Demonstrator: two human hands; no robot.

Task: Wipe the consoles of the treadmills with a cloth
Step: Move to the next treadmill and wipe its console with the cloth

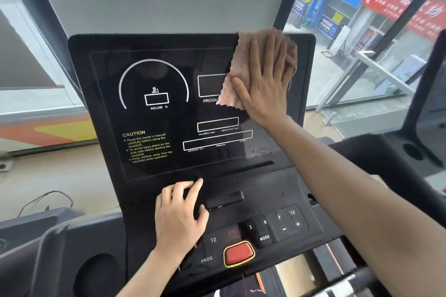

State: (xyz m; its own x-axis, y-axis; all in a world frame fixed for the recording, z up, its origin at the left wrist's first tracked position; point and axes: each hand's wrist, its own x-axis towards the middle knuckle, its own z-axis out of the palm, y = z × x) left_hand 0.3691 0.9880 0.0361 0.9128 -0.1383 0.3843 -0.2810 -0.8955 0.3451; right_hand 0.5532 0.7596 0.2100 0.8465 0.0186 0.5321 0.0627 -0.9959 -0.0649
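With right hand [265, 79] pressing flat, not clenched, on the pink cloth [243, 65] at the console [154, 164] panel's far right corner and left hand [179, 212] resting loose near the buttons, unwiped glass lying left, so probably sweep leftward.

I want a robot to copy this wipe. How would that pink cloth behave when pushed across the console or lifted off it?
The pink cloth is probably floppy: its lower corner hangs loose and wavy past the right hand. It looks thin and light, so it would likely slide easily on the glossy console and bunch unless pressed flat, as the spread palm does. Lifted, it should drape.
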